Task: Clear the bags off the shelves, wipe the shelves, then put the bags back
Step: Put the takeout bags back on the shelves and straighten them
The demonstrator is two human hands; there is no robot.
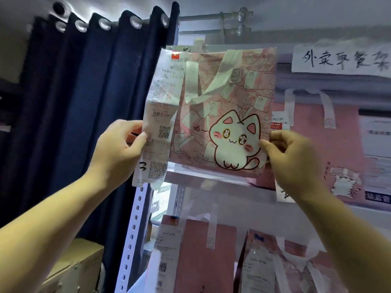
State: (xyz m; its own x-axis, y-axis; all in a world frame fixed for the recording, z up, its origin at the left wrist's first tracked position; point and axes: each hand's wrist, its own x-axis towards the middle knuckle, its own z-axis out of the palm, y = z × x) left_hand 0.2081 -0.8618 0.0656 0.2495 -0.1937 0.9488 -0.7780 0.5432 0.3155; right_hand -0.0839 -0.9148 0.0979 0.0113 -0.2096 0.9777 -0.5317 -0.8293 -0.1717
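The tall metal rack (135,218) fills the view ahead, and both hands are up in front of its upper shelf (211,181) with the pink cat bag (222,115) stretched flat between them. Whether it is coming off or going back, I can't tell from this alone. Either way, the job is a clean carry across that shelf edge.

The tip is to hold the bag level and upright, with its bottom edge above the shelf lip. Mind the neighbouring pink bag (313,149) on the shelf just beyond the right hand, because a swing that way would likely knock it. The long receipt (160,115) hanging down the bag's side is the weak spot. It looks thin and would probably tear under load, so the grip wants bag material under it, not paper alone. The loose handles (191,81) flop on the bag's front, above and between the hands, and could snag.

Now the hands. The left hand (118,149) is clamped on one side edge, thumb (138,141) pressed over the receipt, with the bag rising inward from it. The right hand (296,161) pinches the opposite edge low down, thumb on the cat print, with most of the bag above and inward. More bags (203,261) sit below both wrists.
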